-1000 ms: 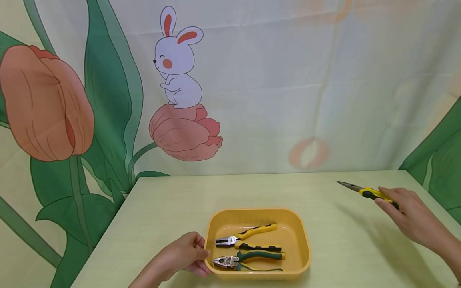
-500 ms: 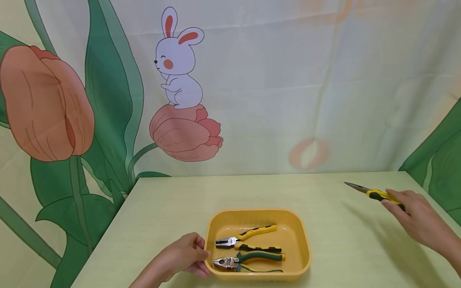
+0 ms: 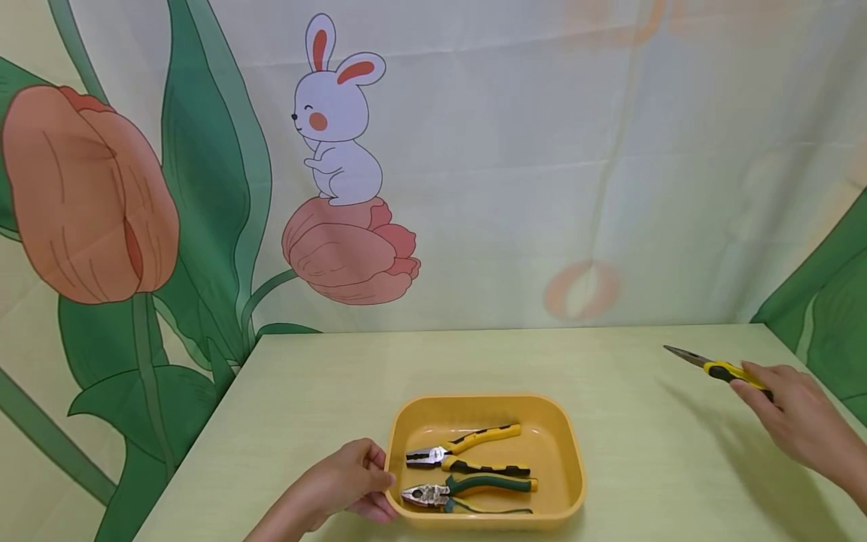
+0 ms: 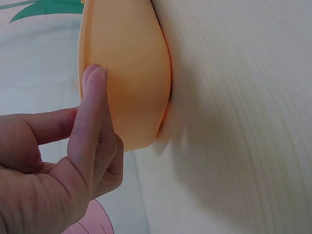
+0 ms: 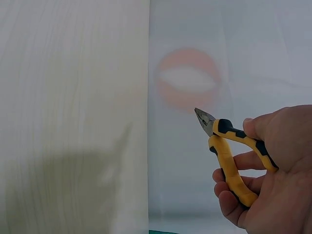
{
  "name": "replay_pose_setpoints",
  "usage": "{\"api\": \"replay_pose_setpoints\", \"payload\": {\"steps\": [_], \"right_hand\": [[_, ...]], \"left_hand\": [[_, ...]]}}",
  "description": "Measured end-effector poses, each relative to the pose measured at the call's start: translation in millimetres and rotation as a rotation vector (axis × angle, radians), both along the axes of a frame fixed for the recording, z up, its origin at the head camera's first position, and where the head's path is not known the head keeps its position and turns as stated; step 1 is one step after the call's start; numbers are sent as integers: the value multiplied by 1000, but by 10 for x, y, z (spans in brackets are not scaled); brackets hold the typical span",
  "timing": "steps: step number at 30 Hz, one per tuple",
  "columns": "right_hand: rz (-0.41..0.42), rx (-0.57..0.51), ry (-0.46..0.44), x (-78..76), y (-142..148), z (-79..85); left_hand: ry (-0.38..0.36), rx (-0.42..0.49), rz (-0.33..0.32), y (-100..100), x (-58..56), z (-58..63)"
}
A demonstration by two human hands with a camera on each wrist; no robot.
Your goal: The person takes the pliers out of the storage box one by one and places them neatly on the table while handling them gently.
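Observation:
My left hand (image 3: 348,482) pinches the left wall of a yellow-orange plastic tray (image 3: 576,482), thumb over the rim and fingers along the outside. Inside lie combination pliers with yellow-and-black handles (image 3: 484,434) and, nearer me, a second pair with green-and-yellow handles (image 3: 491,482); both heads point left. Above the right side of the table, my right hand (image 3: 792,406) grips needle-nose pliers (image 3: 685,356) by their yellow-and-black handles. In the right wrist view the needle-nose pliers (image 5: 225,156) have their handles spread, with the thumb on one and fingers around the other.
The pale wood-grain table (image 3: 325,376) ends at a hanging cloth (image 3: 488,188) printed with a rabbit and tulips. A shadow of the right hand falls on the table to the right of the tray.
My right hand has moved right and slightly toward me with the needle-nose pliers, away from the tray. My left hand and the tray have stayed in place.

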State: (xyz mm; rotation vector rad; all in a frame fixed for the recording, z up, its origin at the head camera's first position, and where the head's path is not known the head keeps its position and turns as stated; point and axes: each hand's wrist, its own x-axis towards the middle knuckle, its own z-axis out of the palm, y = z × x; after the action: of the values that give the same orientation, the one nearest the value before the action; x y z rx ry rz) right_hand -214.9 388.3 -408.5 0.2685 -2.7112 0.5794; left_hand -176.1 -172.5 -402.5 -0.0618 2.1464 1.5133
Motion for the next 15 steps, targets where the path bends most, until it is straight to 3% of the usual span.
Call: {"api": "replay_pose_setpoints", "payload": {"steps": [15], "right_hand": [[-62, 32, -3, 0, 127, -63]], "left_hand": [[-8, -9, 9, -2, -15, -26]]}}
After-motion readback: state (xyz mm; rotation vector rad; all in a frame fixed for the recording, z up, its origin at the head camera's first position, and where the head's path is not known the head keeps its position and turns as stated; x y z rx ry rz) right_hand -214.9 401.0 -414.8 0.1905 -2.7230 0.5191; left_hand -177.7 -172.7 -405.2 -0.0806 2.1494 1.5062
